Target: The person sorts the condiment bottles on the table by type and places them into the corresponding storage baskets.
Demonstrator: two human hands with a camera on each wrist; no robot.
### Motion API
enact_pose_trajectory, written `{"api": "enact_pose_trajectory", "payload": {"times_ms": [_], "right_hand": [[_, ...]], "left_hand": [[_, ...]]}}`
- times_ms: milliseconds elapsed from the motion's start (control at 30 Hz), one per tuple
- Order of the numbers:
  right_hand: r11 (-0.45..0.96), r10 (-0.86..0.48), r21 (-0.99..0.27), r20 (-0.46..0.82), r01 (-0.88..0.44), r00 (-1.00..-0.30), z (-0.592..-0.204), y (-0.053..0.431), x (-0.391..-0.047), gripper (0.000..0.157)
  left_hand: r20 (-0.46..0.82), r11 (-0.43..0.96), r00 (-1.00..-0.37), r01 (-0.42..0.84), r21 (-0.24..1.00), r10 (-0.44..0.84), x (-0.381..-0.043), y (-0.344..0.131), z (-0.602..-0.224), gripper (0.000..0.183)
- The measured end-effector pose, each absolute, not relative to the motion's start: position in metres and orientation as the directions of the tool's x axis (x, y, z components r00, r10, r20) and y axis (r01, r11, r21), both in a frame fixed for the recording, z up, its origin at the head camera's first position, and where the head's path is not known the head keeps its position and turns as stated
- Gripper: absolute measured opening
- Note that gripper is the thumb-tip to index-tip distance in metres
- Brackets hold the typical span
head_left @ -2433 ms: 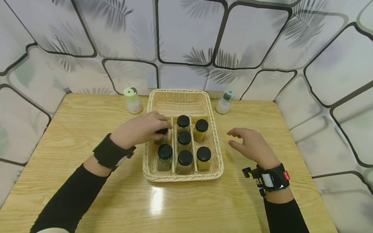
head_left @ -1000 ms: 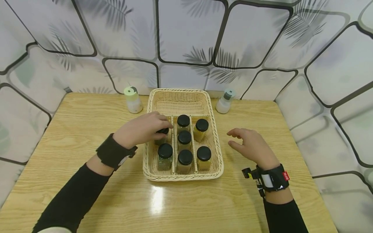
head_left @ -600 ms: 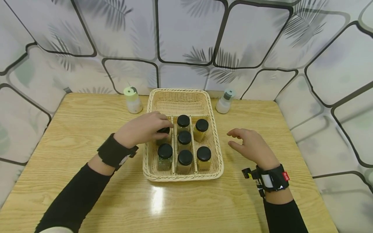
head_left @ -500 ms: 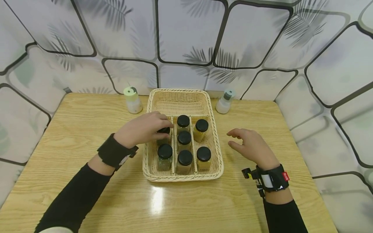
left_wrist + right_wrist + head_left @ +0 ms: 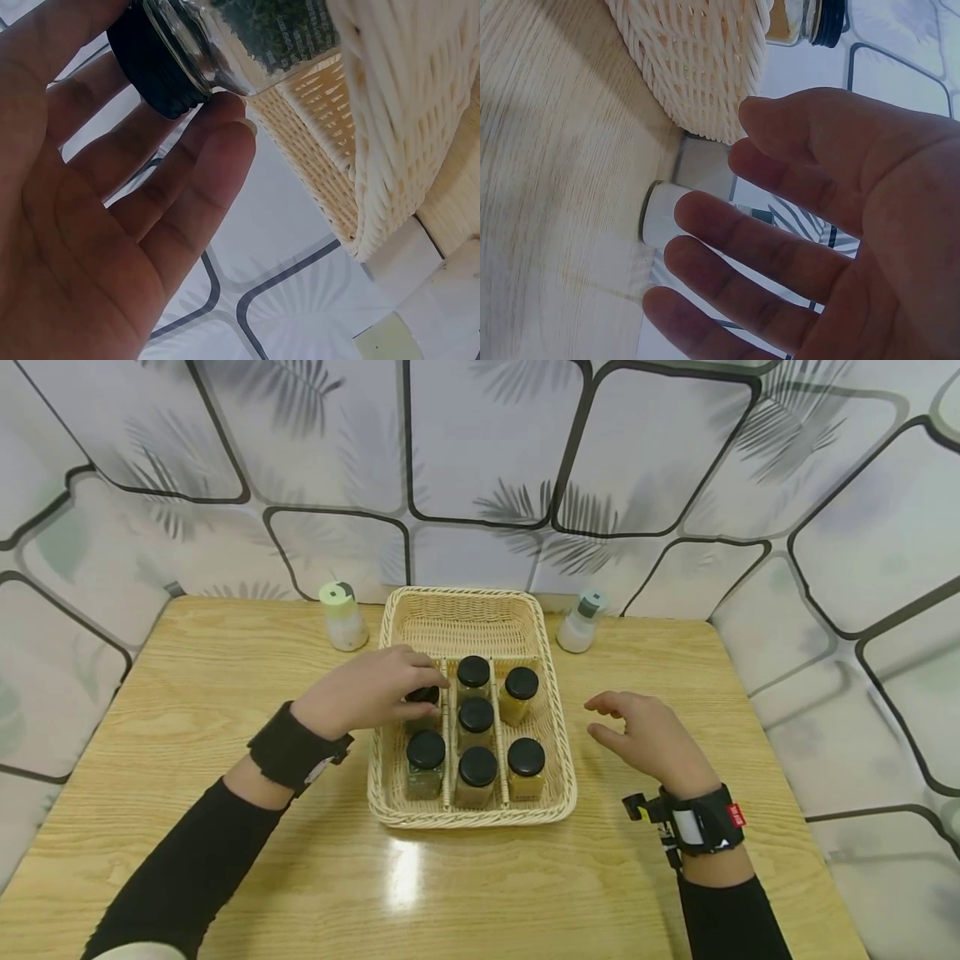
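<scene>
My left hand (image 5: 371,692) reaches over the left side of a woven basket (image 5: 472,819), its thumb and fingers around the black lid of a glass spice jar (image 5: 161,60). Dark green flakes and white lettering show on that jar in the left wrist view. In the head view the hand hides part of the jar, which stands in the left compartment behind another jar of green herbs (image 5: 425,768). Right of the basket, my right hand (image 5: 648,735) hovers over the table with fingers loosely bent and nothing in them.
Three black-lidded jars (image 5: 476,717) line the middle compartment; two with yellow contents (image 5: 526,768) stand in the right one. Behind a cross divider lies the basket's back section (image 5: 465,631). Shakers with a yellow-green cap (image 5: 343,618) and a blue-grey cap (image 5: 579,622) flank the basket.
Since the earliest frame, the left hand and the jar in its fingers have shifted slightly to the right. The right hand and the other jars stay where they were.
</scene>
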State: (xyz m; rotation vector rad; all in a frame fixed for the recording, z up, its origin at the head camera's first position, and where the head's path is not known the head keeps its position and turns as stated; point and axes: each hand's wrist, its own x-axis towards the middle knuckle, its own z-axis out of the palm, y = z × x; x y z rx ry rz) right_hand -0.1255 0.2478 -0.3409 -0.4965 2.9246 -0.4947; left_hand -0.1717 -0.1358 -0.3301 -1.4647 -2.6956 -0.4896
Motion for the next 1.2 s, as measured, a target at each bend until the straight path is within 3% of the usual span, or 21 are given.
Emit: {"api": "enact_pose_trajectory", "payload": {"times_ms": [233,500,700,1200], "right_hand": [[0.888,-0.347,-0.345,-0.067,-0.305,-0.935,-0.344,0.249,-0.126,0.033],[0.889,-0.342,-0.349,-0.074,-0.297,-0.937,-0.347,0.251,-0.127,0.034],[0.888,-0.343,-0.352,-0.078,-0.296,-0.936,-0.347,0.250,-0.127,0.033],[0.893,-0.330,-0.353,-0.097,-0.278,-0.939,-0.346,0.253,-0.128,0.033]], "left_hand": [[0.201,0.509,-0.559,0.823,0.254,0.804,-0.173,-0.141,-0.330,0.039],[0.208,0.556,-0.609,0.788,0.264,0.765,-0.183,-0.161,-0.332,0.048],[0.214,0.608,-0.662,0.747,0.269,0.719,-0.197,-0.183,-0.329,0.045],[0.300,0.658,-0.696,0.717,0.229,0.653,-0.238,-0.220,-0.329,0.033]]}}
